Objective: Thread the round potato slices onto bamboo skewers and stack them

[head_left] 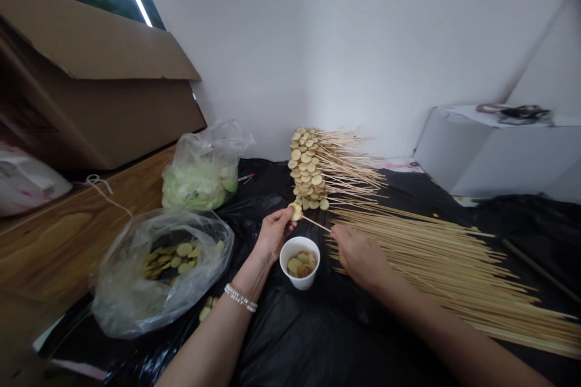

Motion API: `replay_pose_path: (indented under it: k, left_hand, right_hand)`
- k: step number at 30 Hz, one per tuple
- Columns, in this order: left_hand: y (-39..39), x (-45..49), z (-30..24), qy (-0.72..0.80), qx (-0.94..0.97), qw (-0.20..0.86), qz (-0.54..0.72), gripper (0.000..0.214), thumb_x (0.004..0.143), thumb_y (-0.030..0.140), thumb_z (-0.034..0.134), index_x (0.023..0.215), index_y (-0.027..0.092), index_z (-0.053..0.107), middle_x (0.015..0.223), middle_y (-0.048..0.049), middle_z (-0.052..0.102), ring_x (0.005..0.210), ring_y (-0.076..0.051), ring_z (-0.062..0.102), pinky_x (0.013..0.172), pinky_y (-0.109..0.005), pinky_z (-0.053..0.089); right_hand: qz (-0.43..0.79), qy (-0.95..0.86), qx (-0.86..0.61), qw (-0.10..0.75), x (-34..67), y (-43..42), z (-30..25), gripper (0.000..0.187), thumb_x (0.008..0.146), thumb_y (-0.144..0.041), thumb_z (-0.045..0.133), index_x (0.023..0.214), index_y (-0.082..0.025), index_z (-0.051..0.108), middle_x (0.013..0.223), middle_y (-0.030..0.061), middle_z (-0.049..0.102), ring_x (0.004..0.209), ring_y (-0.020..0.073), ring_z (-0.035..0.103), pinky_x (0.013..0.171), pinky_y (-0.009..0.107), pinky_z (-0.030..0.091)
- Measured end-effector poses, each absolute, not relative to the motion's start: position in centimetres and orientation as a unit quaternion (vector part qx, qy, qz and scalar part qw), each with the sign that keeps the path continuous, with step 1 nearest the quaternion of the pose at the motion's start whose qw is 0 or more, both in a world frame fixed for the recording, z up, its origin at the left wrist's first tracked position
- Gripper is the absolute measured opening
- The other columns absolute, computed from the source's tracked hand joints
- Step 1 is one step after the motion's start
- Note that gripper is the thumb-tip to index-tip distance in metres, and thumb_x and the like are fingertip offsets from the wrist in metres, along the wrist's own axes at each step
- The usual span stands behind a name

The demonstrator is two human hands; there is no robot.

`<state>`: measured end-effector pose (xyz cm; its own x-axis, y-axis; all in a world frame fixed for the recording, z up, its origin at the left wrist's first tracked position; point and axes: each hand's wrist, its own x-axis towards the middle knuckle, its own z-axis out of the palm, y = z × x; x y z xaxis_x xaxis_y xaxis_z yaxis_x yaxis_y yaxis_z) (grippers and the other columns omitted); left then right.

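Skewer (316, 224), one in hand: slants through the air between two hands, just beyond the one white cup (302, 282); points its loaded end left and slightly away from the wearer, long axis sloping back to the right. Carries pale slices (296, 211) at the tip, seemingly two, overlapping too much for a sure count. Left grip (275, 232): pinched on these slices with thumb and fingers. Right grip (361, 257): clenched around the bare shaft, hiding its rear end.

On the left wrist, a white beaded bracelet (240, 298). Inside the cup, several cut slices (300, 265). Beyond the hands, one pile of loaded skewers (309, 163), too dense to count, slice ends left, shafts right. On the right, one broad spread of bare sticks (445, 254), dozens, lying roughly parallel, running left to right and angled toward the wearer. Beneath, a black plastic sheet (290, 338).

To the left, two clear bags: near bag (122, 302), open, with many slices; far bag (195, 169), with pale green pieces. Farther out, one cardboard box (104, 115) at left and one white box (481, 157) at right, topped by a dark cable (526, 113).
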<state>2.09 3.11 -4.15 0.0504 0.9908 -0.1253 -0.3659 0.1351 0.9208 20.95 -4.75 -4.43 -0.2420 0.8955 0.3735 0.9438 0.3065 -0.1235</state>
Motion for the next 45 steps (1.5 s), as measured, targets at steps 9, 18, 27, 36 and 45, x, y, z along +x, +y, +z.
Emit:
replay_pose_path:
  k: [9, 18, 27, 36, 45]
  left_hand:
    - [3.03, 2.18, -4.20, 0.420, 0.383, 0.622, 0.538, 0.040, 0.049, 0.041, 0.085, 0.071, 0.010, 0.072, 0.056, -0.0023, 0.063, 0.046, -0.004, 0.048, 0.044, -0.014, 0.035]
    - [2.88, 2.37, -3.97, 0.371, 0.329, 0.680, 0.540, 0.036, 0.051, 0.032, 0.087, 0.076, 0.010, 0.071, 0.076, -0.0070, 0.070, 0.056, -0.005, 0.055, 0.051, -0.013, 0.044]
    - [3.00, 2.13, -3.68, 0.390, 0.330, 0.651, 0.561, 0.035, 0.055, 0.035, 0.085, 0.074, 0.010, 0.071, 0.071, -0.0060, 0.069, 0.054, -0.005, 0.054, 0.049, -0.013, 0.043]
    - [2.86, 2.32, -3.92, 0.384, 0.346, 0.657, 0.549, 0.035, 0.053, 0.035, 0.086, 0.073, 0.010, 0.071, 0.072, -0.0074, 0.070, 0.055, -0.005, 0.054, 0.050, -0.015, 0.042]
    - [2.87, 2.24, -3.98, 0.388, 0.362, 0.653, 0.540, 0.035, 0.054, 0.036, 0.085, 0.072, 0.010, 0.072, 0.075, -0.0084, 0.071, 0.055, -0.005, 0.054, 0.051, -0.014, 0.042]
  right_hand:
    - [-0.101, -0.787, -0.554, 0.254, 20.85, -4.91, -4.37, 0.021, 0.091, -0.012, 0.039, 0.082, -0.018, 0.058, 0.074, 0.0038, 0.062, 0.067, 0.0158, 0.052, 0.060, 0.028, 0.027]
    - [-0.120, -0.780, -0.550, 0.276, 21.21, -4.30, -4.89, 0.022, 0.094, -0.017, 0.040, 0.083, -0.017, 0.059, 0.077, 0.0039, 0.063, 0.066, 0.0150, 0.052, 0.060, 0.028, 0.028]
    - [-0.064, -0.782, -0.576, 0.228, 20.88, -4.61, -4.36, 0.023, 0.095, -0.018, 0.039, 0.088, -0.018, 0.061, 0.084, 0.0045, 0.065, 0.073, 0.0154, 0.055, 0.063, 0.027, 0.030]
    - [-0.052, -0.777, -0.582, 0.233, 20.85, -4.92, -3.93, 0.023, 0.094, -0.014, 0.037, 0.087, -0.016, 0.059, 0.085, 0.0065, 0.065, 0.074, 0.0164, 0.056, 0.065, 0.027, 0.030]
    - [-0.031, -0.773, -0.597, 0.211, 20.50, -4.94, -4.04, 0.020, 0.092, -0.014, 0.039, 0.085, -0.018, 0.057, 0.079, 0.0045, 0.064, 0.070, 0.0157, 0.055, 0.061, 0.027, 0.028]
